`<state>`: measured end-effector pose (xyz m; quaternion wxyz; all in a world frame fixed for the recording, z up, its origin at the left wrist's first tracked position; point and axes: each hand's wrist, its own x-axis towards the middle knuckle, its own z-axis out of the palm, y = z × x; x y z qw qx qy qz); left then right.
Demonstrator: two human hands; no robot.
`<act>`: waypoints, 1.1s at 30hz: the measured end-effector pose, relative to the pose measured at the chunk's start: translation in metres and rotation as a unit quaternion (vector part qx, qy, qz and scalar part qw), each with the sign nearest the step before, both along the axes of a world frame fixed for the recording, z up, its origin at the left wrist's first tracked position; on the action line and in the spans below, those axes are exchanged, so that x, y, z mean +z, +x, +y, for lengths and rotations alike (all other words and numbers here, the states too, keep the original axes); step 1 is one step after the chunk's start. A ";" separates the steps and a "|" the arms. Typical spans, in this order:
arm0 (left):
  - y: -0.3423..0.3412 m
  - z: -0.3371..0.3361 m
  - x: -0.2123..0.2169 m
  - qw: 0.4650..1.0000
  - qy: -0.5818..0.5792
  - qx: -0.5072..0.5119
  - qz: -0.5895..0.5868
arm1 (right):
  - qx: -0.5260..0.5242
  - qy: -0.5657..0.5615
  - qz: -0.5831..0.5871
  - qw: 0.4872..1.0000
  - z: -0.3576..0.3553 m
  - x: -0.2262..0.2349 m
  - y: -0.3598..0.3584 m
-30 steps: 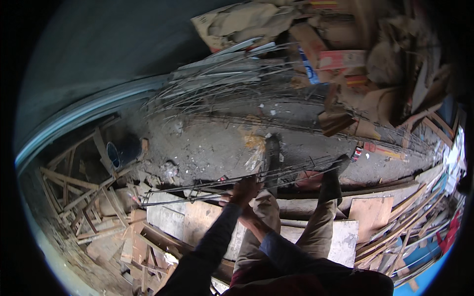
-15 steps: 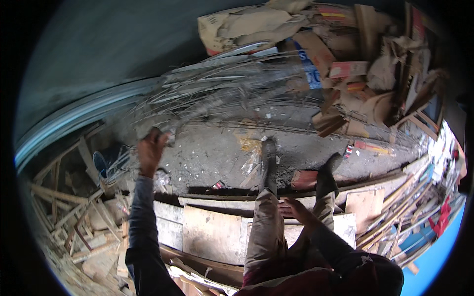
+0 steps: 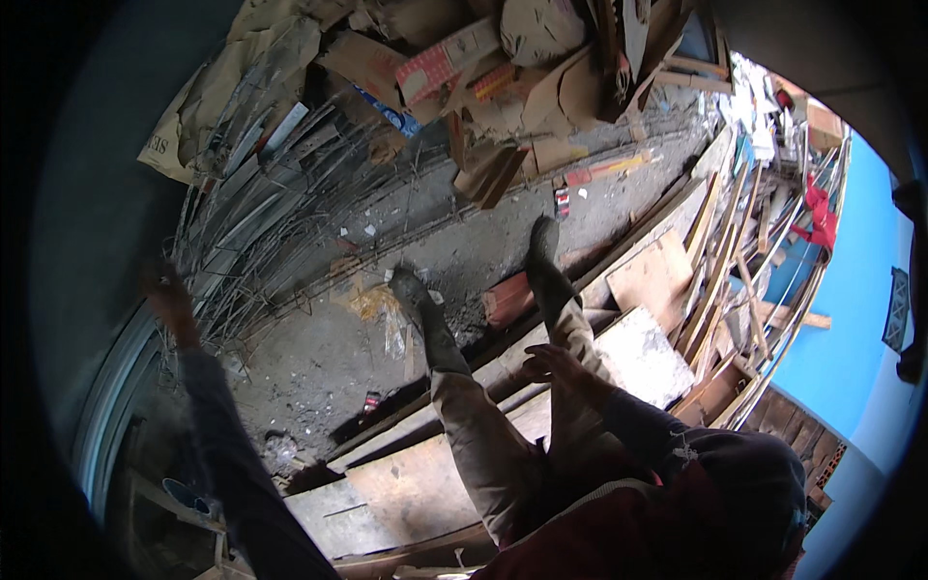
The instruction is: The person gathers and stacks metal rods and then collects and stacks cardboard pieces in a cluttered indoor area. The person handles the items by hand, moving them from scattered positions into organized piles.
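Note:
My left hand (image 3: 170, 305) is stretched out at the far left, over the dark wall side by the ends of long pale metal strips (image 3: 121, 372). Shadow hides its fingers, so I cannot make out whether it holds anything. Close to it lies a tangle of thin metal rods and wire (image 3: 242, 232). Over my right thigh hovers my right hand (image 3: 570, 375), open and holding nothing, its fingers loosely bent and apart. Below that hand are pale wooden boards (image 3: 638, 353).
Torn cardboard (image 3: 546, 106) and a brown paper sack (image 3: 242, 72) heap up at the back. Long wooden strips (image 3: 720, 261) pile on the right, beside a blue surface (image 3: 822, 319). A reddish block (image 3: 507, 300) lies between my boots. Yellowish plastic (image 3: 375, 302) lies on the dusty floor.
The view has swung to the right, bringing more of the blue surface in. My left hand has gone from above the floor to beside the wall; my right hand has lifted a little off my leg.

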<state>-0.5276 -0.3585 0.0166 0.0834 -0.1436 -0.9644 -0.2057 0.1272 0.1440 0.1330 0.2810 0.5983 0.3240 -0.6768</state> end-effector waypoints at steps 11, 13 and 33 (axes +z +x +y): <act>0.385 0.284 -0.096 0.835 0.016 -0.140 -0.533 | 0.066 -0.049 0.070 0.994 0.041 -0.031 0.026; 0.419 0.309 -0.134 0.814 -0.011 -0.124 -0.568 | 0.022 -0.051 0.077 0.995 0.060 -0.038 0.034; 0.378 0.439 -0.380 0.844 -0.178 -0.329 -0.384 | -0.055 -0.130 0.088 0.986 0.139 -0.059 0.084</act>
